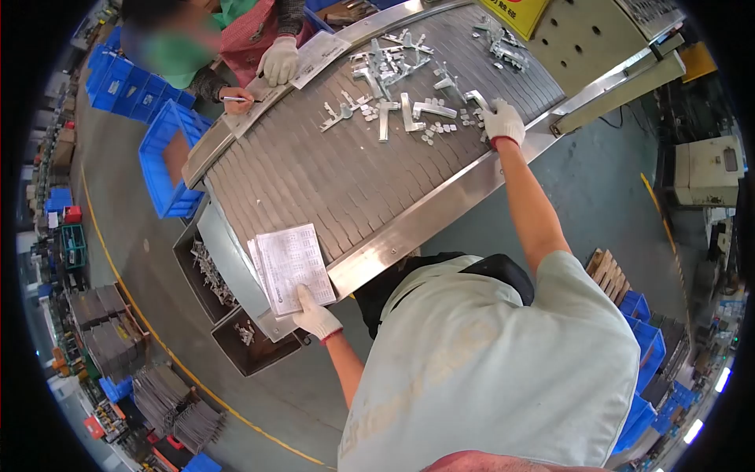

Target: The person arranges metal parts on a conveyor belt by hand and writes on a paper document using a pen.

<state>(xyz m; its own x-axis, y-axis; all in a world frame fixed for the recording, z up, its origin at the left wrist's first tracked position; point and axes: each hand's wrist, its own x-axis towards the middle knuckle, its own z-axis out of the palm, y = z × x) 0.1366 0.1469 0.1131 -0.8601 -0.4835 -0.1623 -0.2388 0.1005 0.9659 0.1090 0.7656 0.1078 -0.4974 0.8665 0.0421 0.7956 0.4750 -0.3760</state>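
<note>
My left hand (316, 318), in a white knitted glove with a red cuff, grips a stack of printed sheets (291, 263) by its near edge, thumb on top. The sheets lie over the near left end of the slatted metal conveyor (307, 173). My right hand (503, 123), gloved the same way, is at the conveyor's near edge, its fingers closed on the end of a shiny metal casting (476, 99). Beside it lie small metal pieces (469, 118), an L-shaped casting (409, 112) and a branched heap of castings (385, 67).
Across the conveyor a person's gloved hand (279, 61) rests by papers (321, 59); their bare hand (238, 100) holds a pen. A machine housing (582, 47) stands at the right end. Dark bins (248, 342) with metal parts sit below the left end, a blue crate (169, 157) beyond.
</note>
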